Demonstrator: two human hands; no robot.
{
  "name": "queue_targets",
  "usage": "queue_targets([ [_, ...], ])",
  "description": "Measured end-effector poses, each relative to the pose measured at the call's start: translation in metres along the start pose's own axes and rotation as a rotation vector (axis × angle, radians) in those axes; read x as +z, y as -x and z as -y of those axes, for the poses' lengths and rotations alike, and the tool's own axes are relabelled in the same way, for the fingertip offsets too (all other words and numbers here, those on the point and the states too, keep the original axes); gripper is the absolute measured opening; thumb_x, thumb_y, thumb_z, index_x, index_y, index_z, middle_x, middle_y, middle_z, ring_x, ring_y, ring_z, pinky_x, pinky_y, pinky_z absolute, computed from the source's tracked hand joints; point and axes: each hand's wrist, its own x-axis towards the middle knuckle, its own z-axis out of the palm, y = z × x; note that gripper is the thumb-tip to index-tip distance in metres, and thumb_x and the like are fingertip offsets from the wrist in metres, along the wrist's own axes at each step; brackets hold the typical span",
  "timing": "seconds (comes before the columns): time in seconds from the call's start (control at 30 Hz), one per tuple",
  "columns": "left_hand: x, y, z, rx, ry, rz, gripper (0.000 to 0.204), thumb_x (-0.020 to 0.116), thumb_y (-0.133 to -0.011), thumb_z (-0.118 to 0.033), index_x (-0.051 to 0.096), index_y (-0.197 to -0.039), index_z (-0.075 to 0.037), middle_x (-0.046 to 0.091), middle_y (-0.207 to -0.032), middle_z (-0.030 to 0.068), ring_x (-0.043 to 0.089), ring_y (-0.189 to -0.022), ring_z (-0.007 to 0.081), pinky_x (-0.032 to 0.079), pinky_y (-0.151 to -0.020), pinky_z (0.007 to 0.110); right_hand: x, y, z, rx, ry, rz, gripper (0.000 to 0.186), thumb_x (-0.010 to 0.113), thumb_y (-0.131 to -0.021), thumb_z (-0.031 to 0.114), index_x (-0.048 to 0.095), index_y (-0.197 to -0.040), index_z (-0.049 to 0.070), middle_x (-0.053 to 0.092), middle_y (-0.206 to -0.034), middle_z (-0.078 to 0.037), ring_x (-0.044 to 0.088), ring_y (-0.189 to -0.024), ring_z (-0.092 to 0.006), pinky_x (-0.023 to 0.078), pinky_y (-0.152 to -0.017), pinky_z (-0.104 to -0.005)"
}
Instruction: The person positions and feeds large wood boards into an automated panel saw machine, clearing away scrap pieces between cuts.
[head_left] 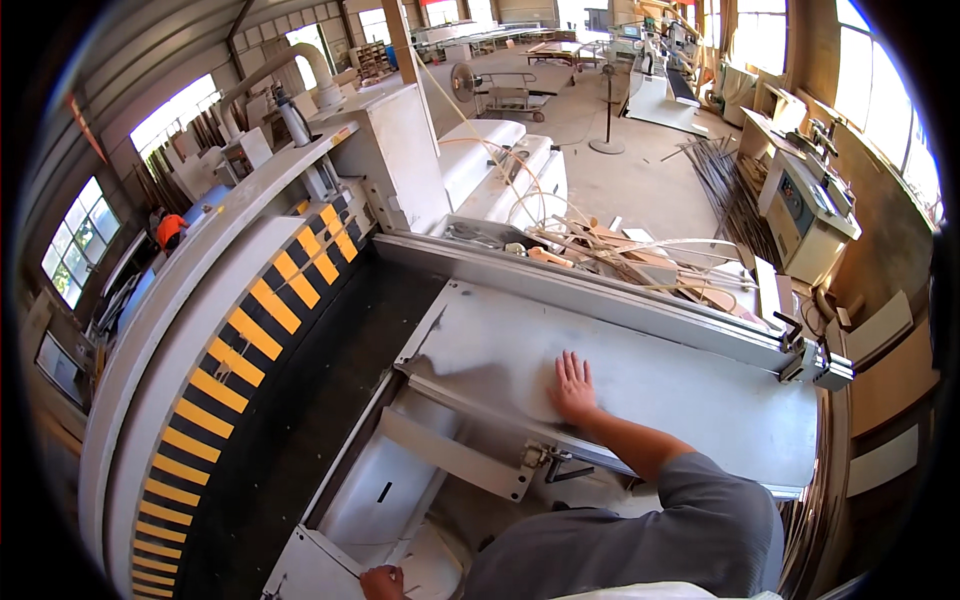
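Observation:
My right hand (574, 390) lies flat, fingers spread, on a brushed metal table (700, 400) beside a long metal fence (600, 298). My left hand (383, 582) is low at the bottom edge, fingers curled at a white machine panel (305, 565); what they grip is unclear. Between my hands is an open steel recess (390, 470) with a bracket and a small clamp lever (560, 468). To the left runs a dark bed (300, 390) under a beam with yellow-and-black stripes (270, 305).
A person in orange (170, 230) works at the far left. Wood offcuts and hoses (640, 265) pile behind the fence. A clamp block (812, 362) sits at the fence's right end. Further back are a pedestal fan (462, 82), a trolley (508, 98) and a control console (800, 215).

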Motion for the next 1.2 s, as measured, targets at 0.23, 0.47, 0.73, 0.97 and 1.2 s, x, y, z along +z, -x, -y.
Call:
queue_targets([
  [0.23,-0.021,-0.006,-0.032,-0.032,-0.138,-0.133,0.027,0.072,-0.091,-0.037,0.083,-0.092,-0.012,0.076,-0.086,0.018,0.071,-0.087,0.0383,0.051,-0.085,0.052,0.008,-0.056,0.114,-0.247,-0.172,-0.03,0.082,0.049,-0.106,0.05,0.028,-0.163,-0.005,0.026,-0.173,-0.022,0.018,-0.163,-0.0342,0.013,-0.133,-0.0496],
  [0.47,-0.036,-0.02,-0.059,-0.013,-0.119,-0.139,0.025,0.07,-0.094,-0.033,0.081,-0.09,-0.01,0.075,-0.082,0.0124,0.069,-0.081,0.0343,0.05,-0.082,0.049,0.037,-0.123,0.14,-0.12,-0.145,0.083,0.085,0.042,-0.107,0.055,0.023,-0.166,-0.003,0.021,-0.176,-0.019,0.014,-0.164,-0.0326,0.01,-0.133,-0.0472],
  [0.73,-0.036,-0.014,-0.053,-0.021,-0.177,-0.051,0.024,0.071,-0.093,-0.031,0.081,-0.089,-0.01,0.077,-0.086,0.0116,0.069,-0.083,0.0347,0.05,-0.084,0.049,0.041,-0.201,0.149,-0.142,-0.002,0.026,0.084,0.042,-0.107,0.056,0.024,-0.167,0.0,0.02,-0.177,-0.014,0.012,-0.165,-0.0278,0.008,-0.133,-0.0459],
  [0.97,-0.045,-0.016,-0.059,-0.053,-0.147,-0.051,0.023,0.07,-0.092,-0.028,0.08,-0.086,-0.008,0.077,-0.088,0.0137,0.069,-0.084,0.0357,0.049,-0.083,0.05,0.056,-0.275,0.177,-0.075,-0.019,0.07,0.086,0.042,-0.105,0.058,0.024,-0.168,0.001,0.02,-0.177,-0.013,0.012,-0.165,-0.0272,0.008,-0.134,-0.0453],
  [1.2,-0.043,-0.018,-0.057,-0.001,-0.176,0.004,0.018,0.071,-0.089,-0.026,0.078,-0.083,-0.01,0.074,-0.082,0.0104,0.068,-0.082,0.0341,0.048,-0.083,0.05,0.075,-0.323,0.152,-0.011,-0.017,-0.081,0.089,0.047,-0.102,0.06,0.029,-0.165,0.0,0.028,-0.174,-0.015,0.018,-0.163,-0.0308,0.011,-0.132,-0.0503],
])
